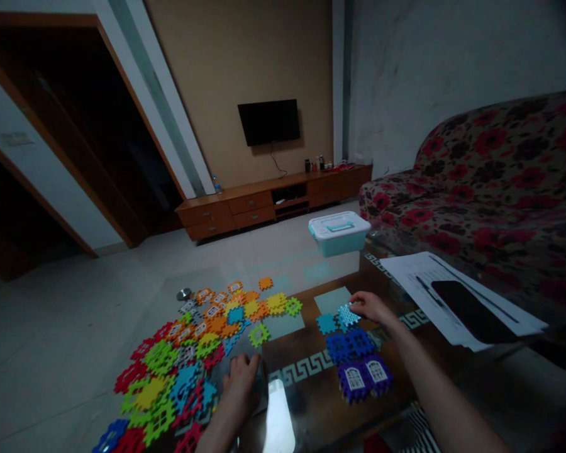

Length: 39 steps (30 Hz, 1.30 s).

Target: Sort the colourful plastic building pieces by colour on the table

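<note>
My right hand (370, 306) has its fingers closed on the edge of a light-blue patterned interlocking tile (348, 317), low over the glass table. Beside that tile lies a plain light-blue tile (327, 323). Nearer to me are dark-blue tiles (349, 345), then purple tiles with white window prints (365, 379). My left hand (240, 379) rests palm down at the right side of a spread of mixed tiles, its fingers loosely bent and apart, with nothing seen in them. A green tile (259, 335) lies just beyond it. The pile includes red tiles (131, 377) and orange tiles (219, 325).
A lidded teal box (339, 234) stands at the table's far end. Papers (419, 267) with a pen and a black phone (471, 311) lie on the right. A small round metal object (183, 294) sits beyond the pile. The floral sofa (490, 170) borders the right side.
</note>
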### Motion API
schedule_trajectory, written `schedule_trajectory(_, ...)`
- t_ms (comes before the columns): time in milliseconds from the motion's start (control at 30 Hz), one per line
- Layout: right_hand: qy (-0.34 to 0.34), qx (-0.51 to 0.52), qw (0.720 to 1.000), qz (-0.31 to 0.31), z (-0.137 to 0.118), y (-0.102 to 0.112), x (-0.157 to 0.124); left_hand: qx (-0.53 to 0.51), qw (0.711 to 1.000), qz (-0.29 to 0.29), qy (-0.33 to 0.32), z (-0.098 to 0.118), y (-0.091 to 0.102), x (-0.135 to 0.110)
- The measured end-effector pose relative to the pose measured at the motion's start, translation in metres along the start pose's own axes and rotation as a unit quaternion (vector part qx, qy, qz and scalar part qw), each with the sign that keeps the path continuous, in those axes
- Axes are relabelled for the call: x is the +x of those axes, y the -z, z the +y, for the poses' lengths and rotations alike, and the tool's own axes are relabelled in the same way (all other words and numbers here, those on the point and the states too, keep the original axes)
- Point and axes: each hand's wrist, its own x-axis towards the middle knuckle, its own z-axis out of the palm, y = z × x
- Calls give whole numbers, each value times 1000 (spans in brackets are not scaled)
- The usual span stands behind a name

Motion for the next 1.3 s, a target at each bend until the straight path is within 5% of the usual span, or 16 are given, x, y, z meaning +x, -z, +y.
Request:
schedule_trajectory(400,-10,-99,994,45,0,-4,-2,-68,995,34,-67,30,-11,27)
schedule_trajectory(667,4,-158,986,61,3,-13,1,-156,962,65,-213,106,19,63)
schedule_trajectory(867,41,-219,975,22,3,-28,1,-137,961,22,-239,149,41,93)
schedule_trajectory(1300,69,-164,984,-23,11,-28,12,-118,959,-8,-258,160,26,107)
